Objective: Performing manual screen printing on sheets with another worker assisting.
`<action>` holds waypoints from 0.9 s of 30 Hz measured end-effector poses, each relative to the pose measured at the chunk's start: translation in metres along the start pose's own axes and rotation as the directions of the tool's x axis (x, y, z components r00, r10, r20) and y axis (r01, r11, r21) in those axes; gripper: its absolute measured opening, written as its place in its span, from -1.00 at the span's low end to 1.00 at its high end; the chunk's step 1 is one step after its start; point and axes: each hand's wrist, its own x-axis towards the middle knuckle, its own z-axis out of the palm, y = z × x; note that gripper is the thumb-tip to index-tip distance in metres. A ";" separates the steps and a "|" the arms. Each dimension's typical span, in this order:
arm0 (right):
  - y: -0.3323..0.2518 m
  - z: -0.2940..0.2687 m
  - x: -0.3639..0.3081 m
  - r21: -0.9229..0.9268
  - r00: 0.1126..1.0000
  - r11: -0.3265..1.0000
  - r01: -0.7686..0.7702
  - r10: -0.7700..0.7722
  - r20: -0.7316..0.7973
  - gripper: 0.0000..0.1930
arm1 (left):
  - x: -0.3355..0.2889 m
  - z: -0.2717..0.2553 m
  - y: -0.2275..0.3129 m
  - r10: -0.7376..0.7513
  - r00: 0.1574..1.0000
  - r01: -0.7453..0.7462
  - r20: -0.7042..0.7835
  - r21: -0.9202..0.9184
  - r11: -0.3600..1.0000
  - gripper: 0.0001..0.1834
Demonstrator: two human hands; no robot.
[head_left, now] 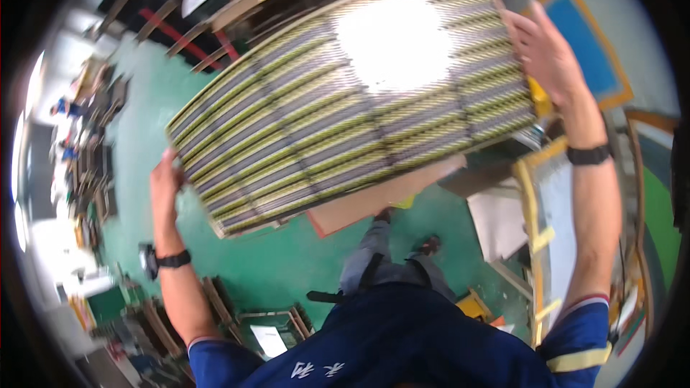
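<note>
A large rectangular panel [287,129] with yellow-green, grey and dark stripes is held up in front of me, tilted with its right end higher in the picture. It has a thin light edge, and a strong white glare covers part of its upper right. My left hand [167,176] grips the panel's left edge, its fingertips partly hidden there. At the opposite edge, my right hand [548,54] holds the panel, with one finger raised away from it and the other fingertips at the rim. Both wrists wear dark bands.
Below the panel lies a brown board [388,197] near my feet on the green floor [280,273]. Wooden racks [244,14] stand beyond it. To the right are a blue board with an orange border [586,39] and a yellow-edged frame [532,208]. More frames stand at lower left.
</note>
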 end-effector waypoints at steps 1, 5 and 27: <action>0.005 -0.011 0.004 0.004 0.997 1.000 0.025 -0.024 -0.073 -0.17 | -0.001 0.011 0.013 0.043 0.999 -0.044 0.014 0.031 0.999 -0.39; 0.035 -0.089 0.000 0.010 0.982 0.998 0.054 -0.052 -0.181 -0.23 | -0.005 0.035 0.056 0.154 0.984 -0.145 0.093 -0.092 0.985 -0.38; 0.089 -0.158 -0.008 -0.089 0.945 0.989 -0.114 0.081 -0.317 -0.13 | -0.025 0.054 0.136 0.246 0.951 -0.235 0.188 -0.079 0.969 -0.27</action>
